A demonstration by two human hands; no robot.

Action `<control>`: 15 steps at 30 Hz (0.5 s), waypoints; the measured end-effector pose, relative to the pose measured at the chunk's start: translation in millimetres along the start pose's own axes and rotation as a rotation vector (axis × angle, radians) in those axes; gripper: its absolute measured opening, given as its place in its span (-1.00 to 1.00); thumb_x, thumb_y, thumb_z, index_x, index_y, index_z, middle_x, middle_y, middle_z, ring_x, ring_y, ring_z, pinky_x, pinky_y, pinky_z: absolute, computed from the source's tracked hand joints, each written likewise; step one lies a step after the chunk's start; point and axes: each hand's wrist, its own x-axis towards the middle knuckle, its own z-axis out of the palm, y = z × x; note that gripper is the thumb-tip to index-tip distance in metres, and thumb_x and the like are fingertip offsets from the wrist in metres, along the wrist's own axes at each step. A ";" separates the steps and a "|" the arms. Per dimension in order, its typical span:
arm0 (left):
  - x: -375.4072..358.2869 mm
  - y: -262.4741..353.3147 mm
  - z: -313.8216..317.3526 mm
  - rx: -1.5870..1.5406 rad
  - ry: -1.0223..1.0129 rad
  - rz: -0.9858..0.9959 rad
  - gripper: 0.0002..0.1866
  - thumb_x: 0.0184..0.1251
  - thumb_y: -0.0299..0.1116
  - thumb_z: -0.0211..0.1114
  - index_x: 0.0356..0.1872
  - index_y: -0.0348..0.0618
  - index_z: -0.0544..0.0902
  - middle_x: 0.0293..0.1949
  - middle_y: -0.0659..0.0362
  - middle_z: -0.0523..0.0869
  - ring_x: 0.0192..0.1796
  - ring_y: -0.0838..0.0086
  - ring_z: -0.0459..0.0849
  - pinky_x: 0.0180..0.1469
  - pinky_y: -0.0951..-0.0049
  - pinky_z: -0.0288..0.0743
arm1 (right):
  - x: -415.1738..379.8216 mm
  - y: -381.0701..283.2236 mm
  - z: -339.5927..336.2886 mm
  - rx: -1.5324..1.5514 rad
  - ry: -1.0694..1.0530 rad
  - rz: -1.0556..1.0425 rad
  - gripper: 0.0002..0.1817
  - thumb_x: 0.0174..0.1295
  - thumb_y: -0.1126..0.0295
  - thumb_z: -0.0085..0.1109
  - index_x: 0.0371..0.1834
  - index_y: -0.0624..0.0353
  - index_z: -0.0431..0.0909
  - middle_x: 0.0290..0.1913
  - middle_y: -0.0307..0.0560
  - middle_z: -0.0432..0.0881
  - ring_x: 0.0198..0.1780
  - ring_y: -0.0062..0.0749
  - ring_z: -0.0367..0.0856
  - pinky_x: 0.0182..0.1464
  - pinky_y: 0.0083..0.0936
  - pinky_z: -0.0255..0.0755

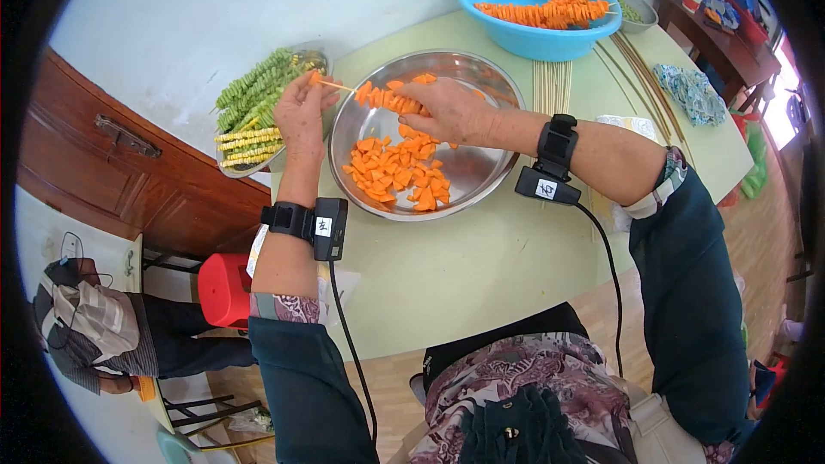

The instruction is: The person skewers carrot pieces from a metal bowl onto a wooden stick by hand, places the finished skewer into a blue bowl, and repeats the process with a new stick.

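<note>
Over the steel bowl [342,176], a wooden skewer threaded with orange carrot slices [375,97] lies roughly level. My right hand [451,112] is closed around its threaded right part, hiding that end. At the bare left tip, my left hand [301,110] pinches a small carrot piece [316,77] beside the stick. Loose cut carrot pieces [397,170] are heaped in the lower half of the bowl, below both hands. Just left of my left hand, a metal tray [244,169] carries finished skewers of green slices [253,90] and yellowish slices [249,146].
A blue basin [507,39] with carrot skewers stands at the back, beside a metal bowl [638,26]. Bare wooden sticks [552,86] lie right of the steel bowl, near a patterned cloth [690,94]. A red stool [225,290] and another person [103,318] are at left.
</note>
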 end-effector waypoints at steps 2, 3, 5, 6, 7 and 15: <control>0.4 -0.4 -1.0 0.018 -0.010 -0.010 -0.74 0.24 -0.58 0.06 -0.04 -0.45 0.43 -0.20 -0.04 0.61 -0.19 0.32 0.66 -0.22 0.52 0.61 | -0.3 1.8 0.6 -0.004 -0.010 -0.014 -0.62 0.14 0.23 0.08 -0.07 0.28 0.44 -0.43 0.20 0.59 -0.32 0.00 0.59 -0.22 -0.21 0.47; 0.8 -1.0 -1.8 0.036 -0.018 -0.020 -0.74 0.26 -0.58 0.05 -0.03 -0.43 0.41 -0.18 -0.03 0.61 -0.16 0.32 0.65 -0.19 0.52 0.61 | -0.4 1.4 0.5 -0.004 -0.010 -0.014 -0.62 0.14 0.23 0.08 -0.07 0.28 0.44 -0.43 0.20 0.59 -0.32 0.00 0.59 -0.22 -0.21 0.47; 1.9 -2.8 -2.5 0.045 -0.021 -0.013 -0.74 0.26 -0.58 0.05 -0.04 -0.43 0.42 -0.18 -0.03 0.61 -0.16 0.32 0.65 -0.19 0.52 0.61 | -0.7 0.7 0.1 -0.008 -0.017 0.007 -0.62 0.15 0.22 0.08 -0.06 0.27 0.43 -0.42 0.20 0.59 -0.30 0.00 0.58 -0.21 -0.20 0.47; 2.1 -3.5 -2.5 0.054 -0.023 -0.006 -0.75 0.26 -0.58 0.06 -0.04 -0.43 0.43 -0.18 -0.03 0.61 -0.16 0.32 0.65 -0.19 0.52 0.61 | -0.5 2.1 1.4 -0.007 -0.016 0.007 -0.62 0.15 0.22 0.08 -0.06 0.27 0.43 -0.42 0.20 0.59 -0.30 0.00 0.58 -0.21 -0.20 0.47; 2.3 -4.1 -2.5 0.054 -0.023 -0.007 -0.75 0.26 -0.58 0.06 -0.04 -0.43 0.43 -0.18 -0.03 0.61 -0.16 0.32 0.65 -0.19 0.52 0.61 | 0.1 4.4 3.3 -0.015 -0.004 -0.007 -0.62 0.15 0.23 0.07 -0.06 0.26 0.43 -0.42 0.19 0.59 -0.30 0.00 0.58 -0.21 -0.20 0.47; 2.0 -3.9 -3.4 0.145 -0.068 0.012 -0.73 0.26 -0.59 0.04 -0.02 -0.40 0.45 -0.17 -0.03 0.61 -0.18 0.35 0.66 -0.19 0.49 0.62 | -3.1 5.6 3.5 -0.053 0.022 -0.041 -0.60 0.12 0.28 0.10 0.01 0.22 0.37 -0.50 0.17 0.54 -0.43 -0.04 0.54 -0.35 -0.22 0.41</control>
